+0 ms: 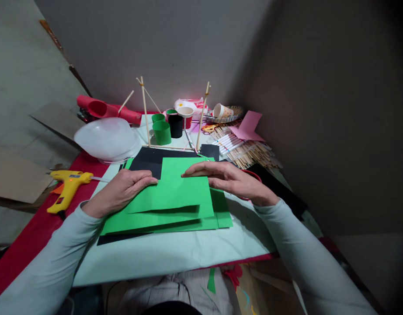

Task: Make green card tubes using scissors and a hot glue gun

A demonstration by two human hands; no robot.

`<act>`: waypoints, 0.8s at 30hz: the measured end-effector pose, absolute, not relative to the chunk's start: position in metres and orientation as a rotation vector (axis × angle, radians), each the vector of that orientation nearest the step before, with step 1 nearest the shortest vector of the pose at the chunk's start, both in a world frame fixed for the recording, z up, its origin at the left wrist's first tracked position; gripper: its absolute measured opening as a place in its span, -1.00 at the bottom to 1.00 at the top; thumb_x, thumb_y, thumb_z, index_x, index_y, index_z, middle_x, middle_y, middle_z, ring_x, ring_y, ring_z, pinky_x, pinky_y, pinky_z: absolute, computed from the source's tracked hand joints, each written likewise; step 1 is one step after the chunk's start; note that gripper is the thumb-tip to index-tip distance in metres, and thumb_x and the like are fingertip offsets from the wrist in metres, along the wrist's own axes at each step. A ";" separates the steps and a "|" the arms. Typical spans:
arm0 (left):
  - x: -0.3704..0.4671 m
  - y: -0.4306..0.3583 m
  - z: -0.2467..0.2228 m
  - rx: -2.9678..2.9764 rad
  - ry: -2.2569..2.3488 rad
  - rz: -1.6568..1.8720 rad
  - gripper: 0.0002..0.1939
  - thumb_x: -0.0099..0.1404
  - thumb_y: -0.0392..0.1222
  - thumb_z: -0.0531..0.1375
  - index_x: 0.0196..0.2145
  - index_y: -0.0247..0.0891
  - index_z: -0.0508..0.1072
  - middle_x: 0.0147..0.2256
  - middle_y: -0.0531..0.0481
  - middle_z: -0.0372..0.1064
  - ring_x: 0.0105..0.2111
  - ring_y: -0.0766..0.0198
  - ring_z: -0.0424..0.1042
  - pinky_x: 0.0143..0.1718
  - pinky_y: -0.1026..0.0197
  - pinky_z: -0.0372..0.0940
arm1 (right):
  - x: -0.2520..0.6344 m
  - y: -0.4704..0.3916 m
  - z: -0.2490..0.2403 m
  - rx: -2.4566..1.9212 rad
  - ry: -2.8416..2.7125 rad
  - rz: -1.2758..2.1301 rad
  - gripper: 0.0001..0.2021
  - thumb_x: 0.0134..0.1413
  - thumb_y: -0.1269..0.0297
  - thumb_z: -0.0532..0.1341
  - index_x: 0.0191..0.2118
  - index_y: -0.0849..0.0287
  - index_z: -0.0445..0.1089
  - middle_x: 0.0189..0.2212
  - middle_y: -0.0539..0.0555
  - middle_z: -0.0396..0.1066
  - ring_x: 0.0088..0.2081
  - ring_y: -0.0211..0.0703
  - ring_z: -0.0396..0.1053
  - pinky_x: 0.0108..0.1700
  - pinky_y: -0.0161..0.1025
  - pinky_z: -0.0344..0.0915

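Note:
A green sheet of paper (182,190) lies between my two hands, its front edge lifted above other green sheets (223,210). My left hand (129,188) is closed on its left side, with the thumb pressed on top. At the sheet's right, my right hand (231,177) has its long fingers over the paper, while the thumb's tip is hidden by the sheet's edge. Black paper (145,164) shows behind the green sheets, and a black edge sticks out beneath them at the front left. Partly covered by my right hand are red scissor handles (252,176).
A yellow glue gun (68,186) lies at left near translucent plastic bowls (106,138). Behind stand a stick frame (144,113), green paper cylinders (161,132), a black cylinder (175,127) and a paper cup (185,116). Wooden sticks (257,153) and folded pink paper (249,127) are back right.

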State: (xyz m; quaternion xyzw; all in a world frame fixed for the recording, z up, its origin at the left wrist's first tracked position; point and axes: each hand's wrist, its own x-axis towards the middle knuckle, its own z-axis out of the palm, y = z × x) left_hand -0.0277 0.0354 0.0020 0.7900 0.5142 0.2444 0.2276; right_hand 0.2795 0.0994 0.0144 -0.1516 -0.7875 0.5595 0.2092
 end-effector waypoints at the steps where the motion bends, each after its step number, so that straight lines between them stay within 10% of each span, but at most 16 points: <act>1: -0.027 0.035 0.001 2.179 1.422 0.682 -0.57 0.45 0.02 0.04 -0.55 -0.15 0.14 -0.58 0.16 -0.01 -0.57 0.34 0.07 -0.51 0.27 0.07 | 0.277 0.098 0.012 -0.471 -2.167 1.497 -0.62 0.38 0.12 0.18 0.20 0.13 0.44 0.22 0.19 0.46 0.26 0.06 0.37 0.25 -0.04 0.26; 6: -0.027 0.033 -0.004 2.225 1.443 0.728 -0.59 0.48 0.04 0.03 -0.48 -0.19 0.33 -0.56 0.14 0.13 -0.56 0.34 0.11 -0.50 0.28 0.09 | 0.263 0.090 -0.002 -0.685 -2.035 1.347 -0.69 0.29 0.31 0.13 -0.06 0.13 0.63 -0.09 0.07 0.62 -0.08 -0.03 0.49 0.02 -0.14 0.31; 11: -0.033 0.036 -0.008 2.337 1.421 0.750 -0.56 0.49 0.06 0.07 -0.43 -0.22 0.49 -0.58 0.12 0.32 -0.60 0.35 0.18 -0.50 0.28 0.12 | 0.258 0.086 -0.018 -0.731 -1.845 1.471 -0.67 0.18 0.35 0.12 -0.16 0.11 0.66 -0.52 -0.03 0.42 -0.53 -0.23 0.10 -0.42 -0.24 0.09; 18: 0.004 0.023 -0.013 2.499 1.307 0.831 -0.49 0.55 0.12 0.01 0.05 -0.32 0.55 -0.10 -0.22 0.63 -0.15 0.09 0.60 -0.13 0.17 0.37 | 0.248 0.078 -0.017 -0.621 -1.908 1.420 -0.66 0.20 0.28 0.11 -0.09 0.14 0.63 -0.13 0.07 0.63 -0.09 -0.02 0.48 0.04 -0.10 0.33; 24: 0.015 0.020 -0.014 2.520 1.328 0.803 -0.50 0.56 0.11 -0.03 -0.20 -0.33 0.52 -0.37 -0.09 0.58 -0.42 0.18 0.56 -0.37 0.21 0.29 | 0.248 0.074 -0.012 -0.714 -2.033 1.317 -0.68 0.31 0.25 0.10 -0.01 0.13 0.57 -0.05 0.06 0.60 -0.01 -0.01 0.46 0.07 -0.11 0.30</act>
